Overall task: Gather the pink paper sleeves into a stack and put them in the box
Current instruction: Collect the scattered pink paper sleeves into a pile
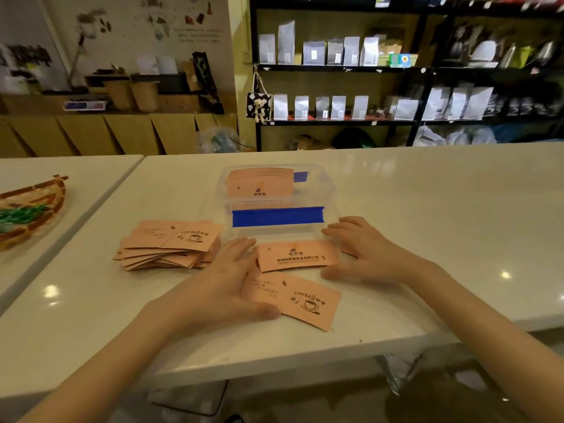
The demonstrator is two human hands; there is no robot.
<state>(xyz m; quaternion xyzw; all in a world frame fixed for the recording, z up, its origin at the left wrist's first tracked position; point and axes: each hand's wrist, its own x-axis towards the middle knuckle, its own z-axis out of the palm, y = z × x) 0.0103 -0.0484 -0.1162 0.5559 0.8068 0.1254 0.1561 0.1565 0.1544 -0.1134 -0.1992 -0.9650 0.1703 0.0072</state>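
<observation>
Sleeves near: two pink paper sleeves are seen flat on the white desk between the hands, one farther, one nearer.
Pile: a messy pile of sleeves is seen to the left; too many to be counted.
Box: one clear box with blue clips is set just beyond, with some sleeves already inside.
Left hand: the left hand is laid flat and open, touching the nearer sleeve's left end.
Right hand: the right hand is spread open at the farther sleeve's right end.
Feel: the sleeves are judged thin, light, bendy and slidy.
Hold: they are best squeezed together by the short ends.
</observation>
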